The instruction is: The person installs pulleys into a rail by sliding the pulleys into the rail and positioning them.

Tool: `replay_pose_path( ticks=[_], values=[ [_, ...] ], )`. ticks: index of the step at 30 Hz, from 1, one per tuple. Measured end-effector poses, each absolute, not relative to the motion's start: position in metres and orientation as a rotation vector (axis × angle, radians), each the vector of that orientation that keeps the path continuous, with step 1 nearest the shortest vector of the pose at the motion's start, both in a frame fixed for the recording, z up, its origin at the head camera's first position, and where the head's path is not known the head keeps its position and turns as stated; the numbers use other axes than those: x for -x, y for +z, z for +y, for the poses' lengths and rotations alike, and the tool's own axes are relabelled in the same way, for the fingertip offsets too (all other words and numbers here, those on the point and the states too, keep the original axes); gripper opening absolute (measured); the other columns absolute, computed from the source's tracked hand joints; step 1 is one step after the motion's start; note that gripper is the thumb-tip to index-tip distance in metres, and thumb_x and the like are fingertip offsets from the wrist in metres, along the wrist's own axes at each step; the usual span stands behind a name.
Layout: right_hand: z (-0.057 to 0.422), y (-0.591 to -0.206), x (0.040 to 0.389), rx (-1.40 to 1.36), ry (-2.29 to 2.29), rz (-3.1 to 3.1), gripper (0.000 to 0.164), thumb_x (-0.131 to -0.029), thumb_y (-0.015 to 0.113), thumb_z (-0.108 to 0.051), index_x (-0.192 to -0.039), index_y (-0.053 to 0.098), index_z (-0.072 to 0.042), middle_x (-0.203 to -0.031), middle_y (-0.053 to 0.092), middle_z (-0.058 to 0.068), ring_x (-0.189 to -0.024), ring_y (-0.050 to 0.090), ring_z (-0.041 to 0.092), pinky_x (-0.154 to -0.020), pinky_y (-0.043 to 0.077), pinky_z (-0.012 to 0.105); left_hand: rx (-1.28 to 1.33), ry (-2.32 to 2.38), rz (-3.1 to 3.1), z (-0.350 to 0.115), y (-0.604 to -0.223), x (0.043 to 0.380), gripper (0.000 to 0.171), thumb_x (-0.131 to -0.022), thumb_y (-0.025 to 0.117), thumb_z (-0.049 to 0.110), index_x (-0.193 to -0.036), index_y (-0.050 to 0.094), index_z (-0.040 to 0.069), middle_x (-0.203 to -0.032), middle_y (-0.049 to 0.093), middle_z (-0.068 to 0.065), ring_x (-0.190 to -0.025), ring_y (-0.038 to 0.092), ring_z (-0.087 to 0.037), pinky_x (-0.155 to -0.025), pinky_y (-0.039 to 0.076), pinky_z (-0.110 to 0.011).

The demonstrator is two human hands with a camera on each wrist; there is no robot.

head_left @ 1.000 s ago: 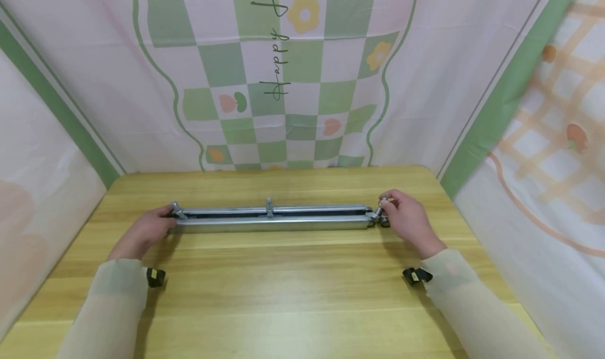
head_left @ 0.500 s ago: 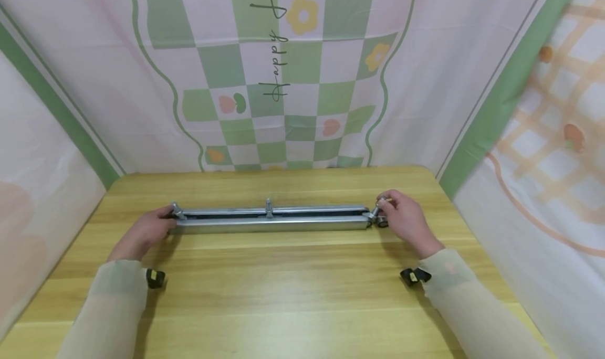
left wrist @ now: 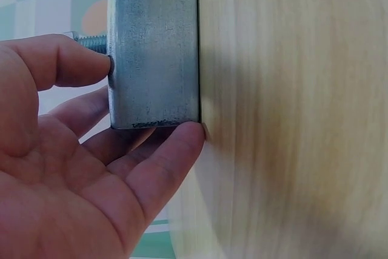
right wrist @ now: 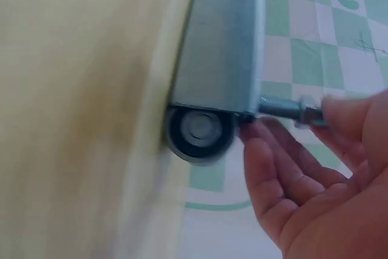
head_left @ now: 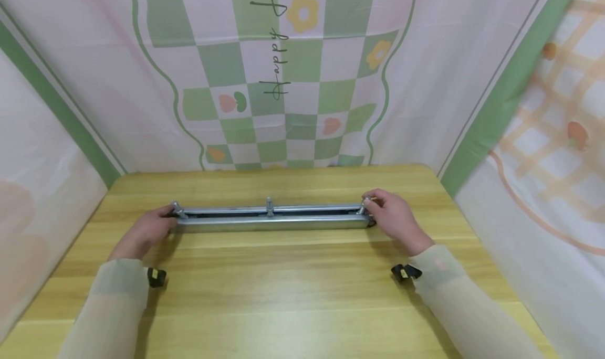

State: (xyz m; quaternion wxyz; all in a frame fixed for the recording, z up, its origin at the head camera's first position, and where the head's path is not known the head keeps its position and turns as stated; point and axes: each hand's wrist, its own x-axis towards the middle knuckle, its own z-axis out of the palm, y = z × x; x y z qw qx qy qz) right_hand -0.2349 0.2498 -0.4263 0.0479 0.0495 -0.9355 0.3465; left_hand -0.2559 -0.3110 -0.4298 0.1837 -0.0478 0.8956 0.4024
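Note:
A long metal channel track (head_left: 274, 225) with a slot along its top lies across the wooden table. My left hand (head_left: 150, 229) grips its left end; in the left wrist view the thumb presses the slotted side and fingers (left wrist: 176, 156) brace the end. One bolt (head_left: 178, 210) stands tilted out of the slot by that hand, another bolt (head_left: 269, 207) upright near mid-length. My right hand (head_left: 396, 216) pinches the bolt (right wrist: 282, 108) of a roller hanger at the right end. Its wheel (right wrist: 200, 128) protrudes from the track's mouth, the rest hidden inside.
The wooden table (head_left: 283, 296) reaches back to a checked fabric curtain (head_left: 302, 75). More fabric hangs on the left and right sides. A black wrist camera (head_left: 156, 277) sits at the left cuff, another black camera (head_left: 405, 272) at the right cuff.
My right hand has moved left with the roller hanger, which has gone from outside the right end to mostly inside the track. My left hand and the track have stayed in place.

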Motion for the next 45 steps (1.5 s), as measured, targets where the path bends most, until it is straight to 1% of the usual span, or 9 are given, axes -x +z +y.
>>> replay_pose_path(
  ticks=[2,4,9,12,16,26,39,45],
  values=[
    [0.251,-0.423,0.236,-0.171,1.034,-2.847,0.04,-0.103,0.054,-0.032,-0.133,0.061,-0.006,-0.117,0.068,0.013,-0.103,0.063,0.031,-0.085,0.051,0.051,0.132,1.135,2.53,-0.31,-0.43,0.256,0.069,-0.1,0.047,0.021,-0.159,0.011,0.01,-0.159,0.008,-0.032,-0.14,0.014,-0.056,-0.107,0.015,-0.072],
    [0.253,-0.42,0.237,-0.188,1.019,-2.829,0.039,-0.102,0.057,-0.03,-0.132,0.062,-0.006,-0.117,0.067,0.013,-0.103,0.063,0.031,-0.085,0.051,0.051,0.132,1.143,2.524,-0.31,-0.43,0.256,0.069,-0.1,0.047,0.02,-0.159,0.011,0.01,-0.159,0.008,-0.032,-0.14,0.014,-0.056,-0.107,0.015,-0.072],
    [0.254,-0.413,0.239,-0.254,0.947,-2.801,0.023,-0.1,0.061,-0.022,-0.115,0.071,-0.007,-0.107,0.071,0.009,-0.096,0.063,0.027,-0.082,0.052,0.047,0.133,1.162,2.506,-0.31,-0.429,0.256,0.07,-0.1,0.048,0.02,-0.159,0.01,0.01,-0.16,0.006,-0.031,-0.141,0.008,-0.056,-0.107,0.01,-0.073],
    [0.254,-0.41,0.241,-0.294,0.907,-2.806,0.021,-0.1,0.06,-0.019,-0.111,0.074,-0.007,-0.106,0.072,0.009,-0.094,0.065,0.027,-0.081,0.052,0.048,0.13,1.18,2.501,-0.31,-0.427,0.256,0.071,-0.1,0.048,0.02,-0.159,0.01,0.01,-0.16,0.005,-0.03,-0.141,0.007,-0.056,-0.107,0.01,-0.073],
    [0.253,-0.408,0.243,-0.293,0.894,-2.824,0.021,-0.1,0.061,-0.018,-0.111,0.075,-0.006,-0.106,0.072,0.01,-0.095,0.065,0.028,-0.081,0.052,0.048,0.134,1.18,2.498,-0.31,-0.425,0.257,0.071,-0.1,0.048,0.02,-0.159,0.009,0.01,-0.16,0.004,-0.03,-0.141,0.007,-0.056,-0.106,0.011,-0.074],
    [0.246,-0.409,0.246,-0.304,0.906,-2.847,0.024,-0.101,0.061,-0.023,-0.113,0.074,-0.007,-0.109,0.072,0.009,-0.096,0.065,0.027,-0.081,0.051,0.047,0.151,1.166,2.498,-0.311,-0.425,0.255,0.07,-0.1,0.047,0.019,-0.159,0.01,0.01,-0.16,0.004,-0.031,-0.141,0.005,-0.056,-0.107,0.009,-0.073],
    [0.237,-0.412,0.25,-0.331,0.969,-2.818,0.019,-0.099,0.064,-0.019,-0.109,0.076,-0.008,-0.105,0.073,0.006,-0.091,0.065,0.024,-0.078,0.052,0.044,0.158,1.168,2.498,-0.311,-0.426,0.256,0.07,-0.1,0.048,0.019,-0.159,0.011,0.01,-0.16,0.005,-0.031,-0.141,0.007,-0.056,-0.107,0.01,-0.073],
    [0.235,-0.411,0.248,-0.297,1.012,-2.842,0.02,-0.099,0.063,-0.019,-0.11,0.075,-0.008,-0.105,0.072,0.006,-0.092,0.065,0.024,-0.077,0.052,0.043,0.154,1.155,2.505,-0.31,-0.426,0.256,0.07,-0.1,0.048,0.019,-0.159,0.011,0.009,-0.159,0.005,-0.031,-0.141,0.007,-0.056,-0.108,0.011,-0.072]
  ],
)
